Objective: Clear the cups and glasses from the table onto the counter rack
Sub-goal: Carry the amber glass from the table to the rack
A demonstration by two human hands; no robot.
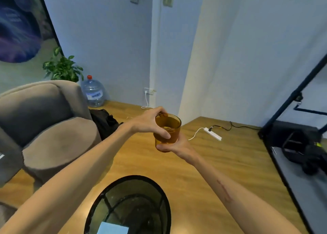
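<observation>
An amber glass tumbler (170, 127) is held in the air above the wooden floor, in front of me at mid-frame. My left hand (150, 121) grips it from the left, fingers over the far rim and thumb on the near side. My right hand (177, 148) holds the glass from below, fingers curled round its base. A round dark glass table (99, 203) sits below my arms at the bottom of the view. No counter rack is in view.
A grey-brown sofa (44, 120) fills the left side, with a black bag (104, 122), a water jug (92, 92) and a plant (61, 68) behind it. A white power strip (212, 133) lies on the floor. A dark stand and a black helmet (300, 148) are at right.
</observation>
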